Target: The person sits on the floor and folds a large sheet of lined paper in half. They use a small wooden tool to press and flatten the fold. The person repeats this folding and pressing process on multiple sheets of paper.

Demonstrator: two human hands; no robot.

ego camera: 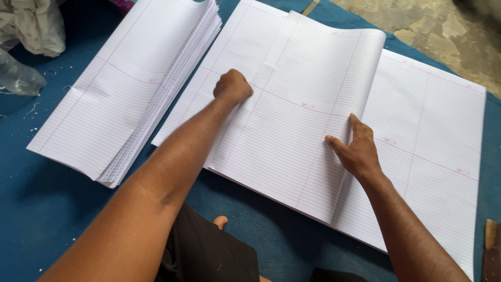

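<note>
Left hand (233, 86) fisted, pressing the folded ruled sheet (292, 120); right hand (356, 149) open, fingers flat on the sheet's curled edge; paper stack (125, 83) left of fist.

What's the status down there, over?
Left hand fisted, pressing folded ruled sheet. Right hand flat on its curled edge. Folded stack lies left, apart.

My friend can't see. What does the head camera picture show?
A person folds a big ruled paper sheet on a blue mat: the left hand, a fist, presses it flat, the right hand holds the curled-over edge. A stack of folded ruled sheets lies to the left.
</note>
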